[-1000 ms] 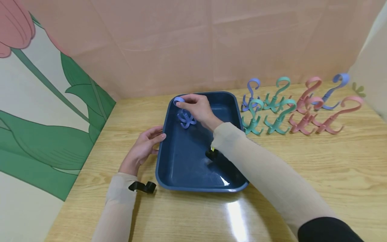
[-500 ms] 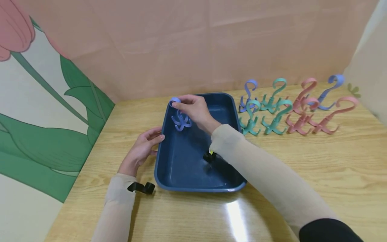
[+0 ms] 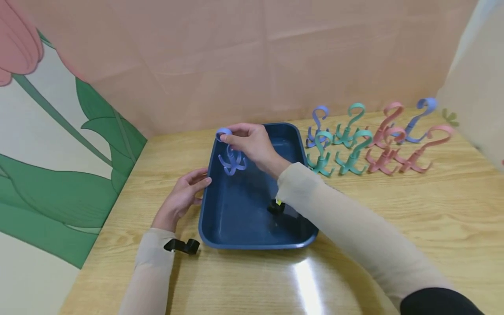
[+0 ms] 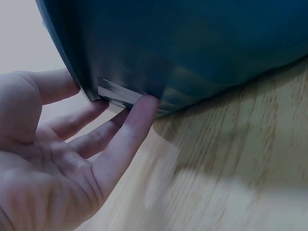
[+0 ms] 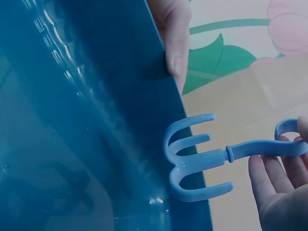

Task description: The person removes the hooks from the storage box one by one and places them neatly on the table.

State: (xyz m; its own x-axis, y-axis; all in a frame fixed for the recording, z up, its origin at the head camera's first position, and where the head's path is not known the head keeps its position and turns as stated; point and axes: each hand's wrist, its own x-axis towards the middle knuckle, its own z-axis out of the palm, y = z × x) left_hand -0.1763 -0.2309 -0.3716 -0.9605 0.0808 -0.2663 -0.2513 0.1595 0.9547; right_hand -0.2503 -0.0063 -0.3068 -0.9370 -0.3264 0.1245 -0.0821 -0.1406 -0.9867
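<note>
In the head view, my right hand (image 3: 253,146) pinches a blue-purple rotating hanger hook (image 3: 232,162) by its curled top. The hook hangs upright over the back left part of a dark blue plastic tray (image 3: 252,247). The right wrist view shows its prongs (image 5: 197,159) in front of the tray's side wall; contact cannot be told. My left hand (image 3: 185,197) rests against the tray's left side from outside. In the left wrist view, its loosely bent fingers (image 4: 132,130) touch the outer wall below the rim.
Right of the tray, several similar hooks stand in two rows: blue (image 3: 318,124), green (image 3: 351,155) and pink (image 3: 421,151). All rest on a wooden table (image 3: 413,218). A pinkish cloth (image 3: 204,65) hangs behind, and a flower-painted panel (image 3: 51,175) borders the left.
My right hand has carried the blue hook slightly left towards the tray's left side. The left hand stays at the tray wall. The whole view has shifted a little.
</note>
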